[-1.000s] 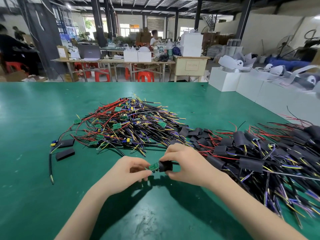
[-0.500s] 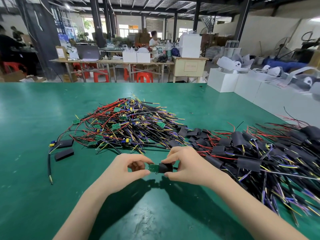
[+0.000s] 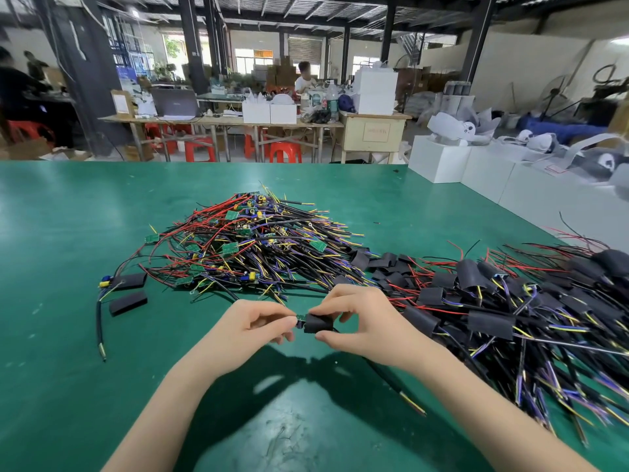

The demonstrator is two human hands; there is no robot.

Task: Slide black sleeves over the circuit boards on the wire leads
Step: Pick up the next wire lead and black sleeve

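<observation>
Over the green table [image 3: 68,335], my left hand [image 3: 252,332] pinches the end of a small green circuit board [image 3: 300,316]. My right hand [image 3: 357,321] grips a black sleeve [image 3: 316,323] that covers most of that board; only a sliver of green shows at the sleeve's left mouth. The board's black lead [image 3: 391,383] trails down to the right under my right wrist. Behind my hands lies a pile of bare boards on coloured wires [image 3: 245,247]. To the right spreads a pile of sleeved leads [image 3: 493,301].
Two loose black sleeves [image 3: 127,302] and a single black lead [image 3: 99,321] lie at the left. White boxes [image 3: 439,158] line the table's right edge. Beyond the far edge stand work tables, red stools and a seated person.
The black sleeve has slid leftward over the green board, so less green shows than a second ago. Both hands have stayed close together in front of the piles.
</observation>
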